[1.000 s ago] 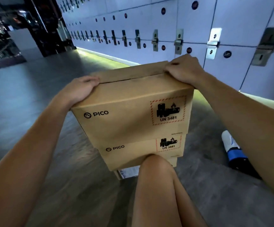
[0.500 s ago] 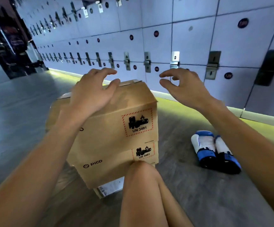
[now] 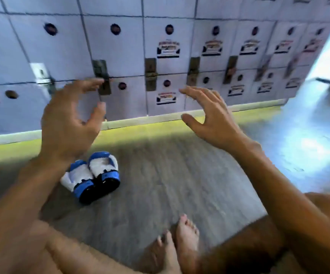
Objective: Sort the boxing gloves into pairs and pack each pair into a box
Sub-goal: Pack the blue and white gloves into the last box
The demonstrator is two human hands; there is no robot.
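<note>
Left-hand fingers [image 3: 89,85]: spread and lightly curved, thumb held apart from them. They are released, with nothing between them. Right-hand fingers [image 3: 196,91]: also spread and relaxed, thumb out below, grasping nothing.

Left hand [image 3: 67,131] and right hand [image 3: 215,123] are both raised in the air, backs toward the camera, and apart from each other. In the frame the left hand sits just above the gloves, but no contact is visible. The right hand is well to the right of them, over bare floor.

Boxing gloves [image 3: 93,175]: one pair, white with blue trim and dark cuffs. They lie on the floor [image 3: 170,175] side by side and touching, cuffs toward the camera and padded ends toward the wall. The left forearm overlaps the near-left edge of the pair.

Floor: grey, plank-grained, with a bright reflection at right. A yellow-lit strip [image 3: 150,133] runs along the foot of the lockers [image 3: 120,46].

Lockers: pale doors in a grid, with dark round marks and metal latches. Several doors at right carry labels, but the print is too blurred to read.

Bare feet [image 3: 180,240] are at the bottom of the frame, toes toward the wall.
</note>
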